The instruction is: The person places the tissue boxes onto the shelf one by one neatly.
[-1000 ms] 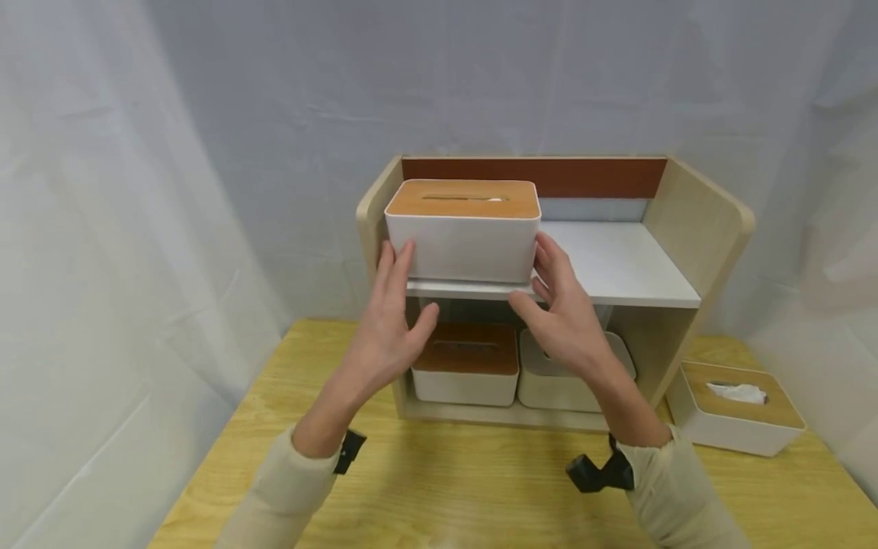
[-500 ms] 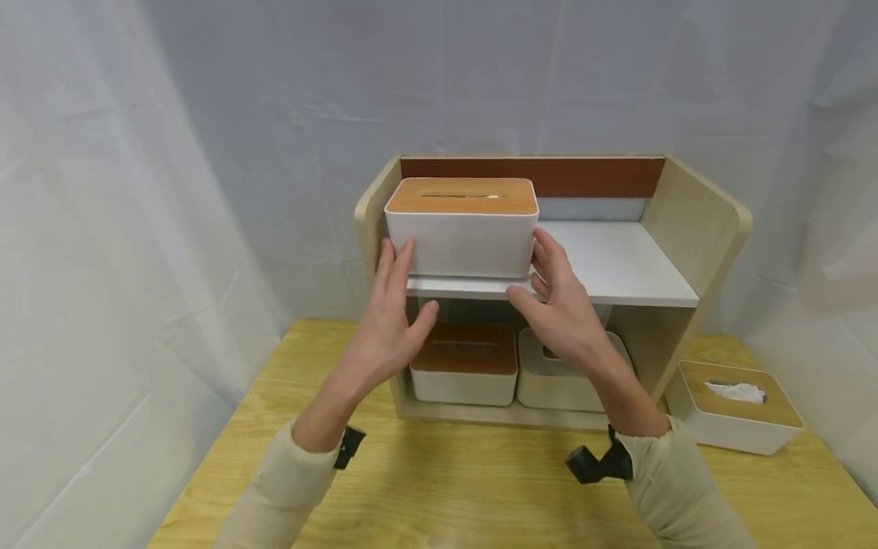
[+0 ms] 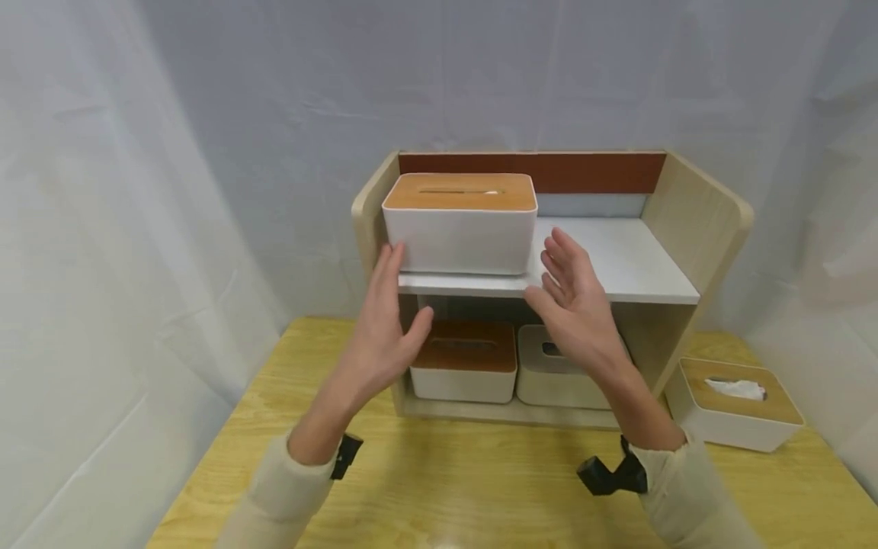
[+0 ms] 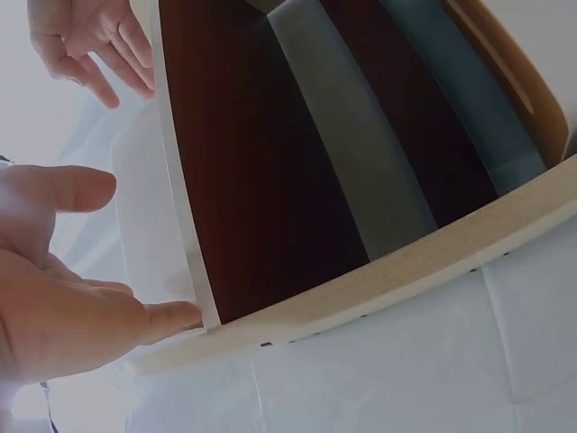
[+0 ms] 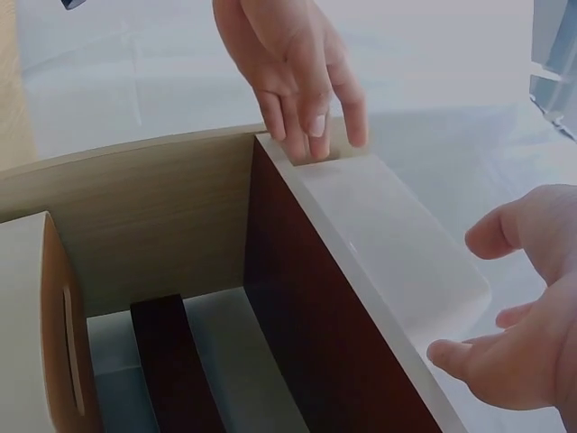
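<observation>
A white tissue box [image 3: 458,240] with a wood-coloured slotted lid stands on the upper shelf [image 3: 617,255], against its left side panel. At the box's left front corner is my left hand [image 3: 376,332], fingers straight; whether the fingertips touch it I cannot tell. My right hand [image 3: 575,305] hovers just off the box's right end, fingers loosely bent, holding nothing. In the right wrist view a gap shows between the right fingers and the white box [image 5: 388,234]. The left wrist view shows the left hand [image 4: 72,280] by the shelf edge.
On the lower shelf stand a brown-lidded tissue box [image 3: 463,381] and a grey-lidded one [image 3: 555,385]. Another tissue box [image 3: 737,404], with a tissue poking out, stands on the table [image 3: 439,480] right of the shelf unit. Side panels [image 3: 706,206] bound the upper shelf.
The box has slid slightly back on the upper shelf. My right hand has come away from its right end, moving right. The left hand has barely moved.
</observation>
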`<state>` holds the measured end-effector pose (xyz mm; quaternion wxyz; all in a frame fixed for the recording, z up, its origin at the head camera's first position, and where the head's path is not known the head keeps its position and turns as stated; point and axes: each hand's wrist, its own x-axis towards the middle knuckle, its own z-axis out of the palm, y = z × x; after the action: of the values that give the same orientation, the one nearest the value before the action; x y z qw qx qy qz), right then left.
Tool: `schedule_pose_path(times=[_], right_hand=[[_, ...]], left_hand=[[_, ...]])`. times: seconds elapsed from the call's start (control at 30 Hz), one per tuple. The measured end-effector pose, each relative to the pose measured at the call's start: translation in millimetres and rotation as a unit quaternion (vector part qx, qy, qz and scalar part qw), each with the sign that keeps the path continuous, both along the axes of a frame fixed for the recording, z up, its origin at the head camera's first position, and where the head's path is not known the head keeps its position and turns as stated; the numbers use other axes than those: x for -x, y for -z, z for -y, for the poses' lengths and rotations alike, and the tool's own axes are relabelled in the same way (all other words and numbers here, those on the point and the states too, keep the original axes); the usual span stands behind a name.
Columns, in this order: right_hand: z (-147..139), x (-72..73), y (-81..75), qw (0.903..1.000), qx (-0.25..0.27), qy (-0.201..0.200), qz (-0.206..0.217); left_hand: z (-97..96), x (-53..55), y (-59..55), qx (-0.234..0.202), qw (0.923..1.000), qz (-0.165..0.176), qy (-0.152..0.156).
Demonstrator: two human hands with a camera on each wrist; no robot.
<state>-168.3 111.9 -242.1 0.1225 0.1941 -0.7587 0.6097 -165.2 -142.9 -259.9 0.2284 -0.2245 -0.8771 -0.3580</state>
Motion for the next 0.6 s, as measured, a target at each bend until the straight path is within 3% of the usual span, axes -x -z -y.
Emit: schedule_pose_path(times=[0.33,0.5,0.6], right_hand=[[-21,-25.0,13.1,0.9996,0.003,0.004,-0.029],[-31,-37.1,23.2,0.9993,0.009,0.003,-0.037],[-35,-45.4,31.0,0.9987,0.025,-0.003,-0.043]], left_hand=[[-9.1,-22.9,18.9,-0.015,0.9957,-0.089,0.021],[-13.9,-32.0,23.4,-0.014,0.9939,-0.105,0.033],[-15.1,-36.3,26.1,-0.017,0.9948,-0.095,0.034]])
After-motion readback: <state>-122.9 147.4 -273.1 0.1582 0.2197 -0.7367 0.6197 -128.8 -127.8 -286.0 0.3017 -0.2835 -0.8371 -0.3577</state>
